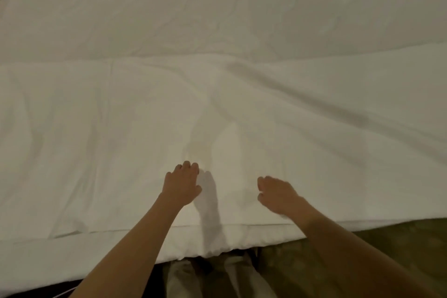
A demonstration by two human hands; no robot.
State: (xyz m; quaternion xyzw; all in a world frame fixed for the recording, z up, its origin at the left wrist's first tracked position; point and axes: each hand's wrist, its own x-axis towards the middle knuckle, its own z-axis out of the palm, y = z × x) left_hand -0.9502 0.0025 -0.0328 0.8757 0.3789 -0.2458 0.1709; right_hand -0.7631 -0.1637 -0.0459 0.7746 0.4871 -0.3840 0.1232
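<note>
Sheet lies spread, wrinkled. Left hand rests on it, fingers loose, gripping nothing. Right hand curled, grasp unclear.

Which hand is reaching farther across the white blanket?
The left hand: it sits farther up the white blanket, while the right hand hangs back, closer to the near edge.
</note>
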